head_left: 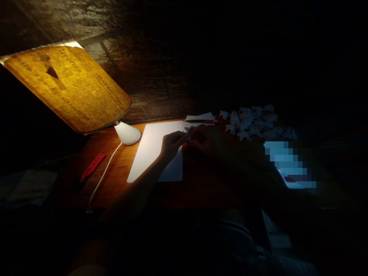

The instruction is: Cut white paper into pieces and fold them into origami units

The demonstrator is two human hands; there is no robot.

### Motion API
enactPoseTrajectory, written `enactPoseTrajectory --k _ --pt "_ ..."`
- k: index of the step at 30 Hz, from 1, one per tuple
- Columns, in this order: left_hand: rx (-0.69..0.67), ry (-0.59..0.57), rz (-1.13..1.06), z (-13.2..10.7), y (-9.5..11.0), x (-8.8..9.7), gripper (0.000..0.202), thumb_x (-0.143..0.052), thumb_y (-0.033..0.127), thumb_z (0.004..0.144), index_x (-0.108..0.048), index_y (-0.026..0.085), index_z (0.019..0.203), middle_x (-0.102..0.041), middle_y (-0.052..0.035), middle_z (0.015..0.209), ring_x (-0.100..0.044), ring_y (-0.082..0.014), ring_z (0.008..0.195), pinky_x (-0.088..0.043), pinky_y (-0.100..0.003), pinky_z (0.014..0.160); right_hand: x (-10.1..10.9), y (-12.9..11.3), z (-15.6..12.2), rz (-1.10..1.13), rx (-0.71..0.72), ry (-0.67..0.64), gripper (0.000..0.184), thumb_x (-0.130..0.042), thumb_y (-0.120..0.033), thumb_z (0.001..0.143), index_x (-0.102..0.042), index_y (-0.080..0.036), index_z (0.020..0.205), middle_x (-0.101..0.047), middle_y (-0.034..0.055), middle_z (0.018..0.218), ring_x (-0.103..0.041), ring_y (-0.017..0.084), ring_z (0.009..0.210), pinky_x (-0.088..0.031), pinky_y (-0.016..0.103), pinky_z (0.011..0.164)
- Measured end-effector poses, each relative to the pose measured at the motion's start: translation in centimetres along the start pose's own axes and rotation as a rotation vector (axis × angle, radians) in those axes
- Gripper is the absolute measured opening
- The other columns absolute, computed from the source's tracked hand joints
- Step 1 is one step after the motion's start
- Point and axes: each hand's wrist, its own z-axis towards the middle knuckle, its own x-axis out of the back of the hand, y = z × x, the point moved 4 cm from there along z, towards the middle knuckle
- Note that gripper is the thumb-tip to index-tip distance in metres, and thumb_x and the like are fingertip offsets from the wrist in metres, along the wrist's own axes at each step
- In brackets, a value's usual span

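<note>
Over the right edge of a white sheet of paper [152, 147], my two hands meet. My left hand [171, 145] has its thumb and fingers pinched on a small folded piece of paper [188, 130]. From the other side my right hand [204, 138], mostly in shadow, closes its fingers on the same piece. The exact shape of the folded paper is hard to see in the dim light. To the right lies a pile of folded white paper shapes [250, 122] with pointed corners.
At the left a lamp with a printed yellow shade [69, 88] and white base [128, 133] lights the wooden table [115, 172]. Its white cord [103, 174] runs forward near a red power strip [93, 166]. A lit phone [287, 165] lies right; a red-and-dark object [220, 122] lies behind my hands.
</note>
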Motion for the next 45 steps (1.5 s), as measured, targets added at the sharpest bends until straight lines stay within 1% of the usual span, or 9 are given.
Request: enactPoseTrajectory --k 8,12,15,21,27,31,36,43,45 --pt "0.008 0.028 0.007 0.0 0.1 0.1 0.040 -0.085 0.055 0.084 -0.078 0.016 0.076 -0.076 -0.0062 0.073 -0.069 -0.0166 0.068 -0.052 -0.027 0.065 -0.2 0.6 0.1 0.099 -0.006 0.028 0.018 -0.075 -0.025 0.088 -0.062 -0.026 0.101 -0.074 0.0033 0.097 -0.070 0.023 0.088 -0.058 0.040 0.081" --pt "-0.012 0.026 0.005 0.0 0.1 0.1 0.040 -0.085 0.055 0.083 -0.077 0.016 0.075 -0.075 -0.0057 0.071 -0.068 -0.0162 0.066 -0.051 -0.027 0.064 -0.5 2.2 -0.1 0.215 -0.130 0.137 0.042 -0.079 -0.041 0.086 -0.047 -0.028 0.110 -0.070 0.0005 0.092 -0.068 0.021 0.080 -0.056 0.035 0.070" --pt "-0.009 0.026 -0.016 0.0 -0.1 0.0 0.040 -0.085 0.054 0.083 -0.076 0.016 0.074 -0.074 -0.0045 0.069 -0.066 -0.0147 0.064 -0.050 -0.026 0.063 -1.0 3.0 -0.2 0.324 -0.196 0.135 0.054 -0.082 -0.053 0.081 -0.041 -0.029 0.107 -0.066 -0.0035 0.085 -0.066 0.018 0.074 -0.055 0.032 0.066" --pt "0.016 0.004 -0.036 0.0 -0.2 -0.1 0.039 -0.088 0.052 0.081 -0.074 0.017 0.072 -0.073 -0.0038 0.068 -0.067 -0.0145 0.063 -0.051 -0.026 0.063 -1.7 3.6 -0.3 0.469 -0.283 0.089 0.064 -0.088 -0.058 0.071 -0.047 -0.028 0.110 -0.067 -0.0039 0.082 -0.068 0.019 0.074 -0.056 0.033 0.065" --pt "0.066 0.001 -0.233 -0.1 -0.6 -0.6 0.046 -0.092 0.055 0.075 -0.076 0.016 0.093 -0.076 -0.0045 0.080 -0.071 -0.0159 0.073 -0.056 -0.028 0.071 -1.9 3.6 -0.4 0.545 -0.383 0.089 0.060 -0.087 -0.057 0.072 -0.052 -0.028 0.112 -0.068 -0.0041 0.080 -0.069 0.019 0.074 -0.059 0.035 0.068" --pt "0.084 0.019 -0.212 0.0 -0.9 -0.5 0.042 -0.093 0.052 0.073 -0.073 0.016 0.083 -0.073 -0.0029 0.076 -0.068 -0.0146 0.072 -0.054 -0.027 0.069 -1.9 3.7 -0.4 0.600 -0.399 0.056 0.048 -0.088 -0.046 0.071 -0.060 -0.026 0.105 -0.075 0.0014 0.093 -0.073 0.022 0.085 -0.061 0.037 0.075" --pt "0.068 0.017 -0.225 0.1 -1.0 -0.4 0.035 -0.092 0.045 0.076 -0.072 0.018 0.084 -0.072 -0.0015 0.077 -0.067 -0.0130 0.073 -0.053 -0.025 0.069 -1.5 4.0 -0.2 0.517 -0.363 0.075 0.026 -0.080 -0.031 0.074 -0.062 -0.025 0.093 -0.075 0.0018 0.093 -0.073 0.022 0.088 -0.062 0.039 0.081" --pt "0.104 -0.012 -0.222 0.2 -1.3 -0.4 0.041 -0.093 0.048 0.073 -0.069 0.017 0.084 -0.072 -0.0026 0.077 -0.068 -0.0138 0.070 -0.056 -0.027 0.069 -2.0 4.8 -0.2 0.448 -0.351 0.000 0.037 -0.080 -0.030 0.075 -0.062 -0.025 0.107 -0.075 0.0044 0.104 -0.073 0.023 0.092 -0.062 0.040 0.082" --pt "0.112 -0.038 -0.193 0.2 -1.5 -0.6 0.041 -0.093 0.047 0.074 -0.069 0.016 0.085 -0.072 -0.0031 0.077 -0.069 -0.0135 0.069 -0.055 -0.026 0.068 -1.7 5.2 -0.1 0.423 -0.330 0.041 0.037 -0.079 -0.035 0.078 -0.062 -0.025 0.108 -0.073 0.0044 0.102 -0.072 0.023 0.092 -0.061 0.039 0.081"
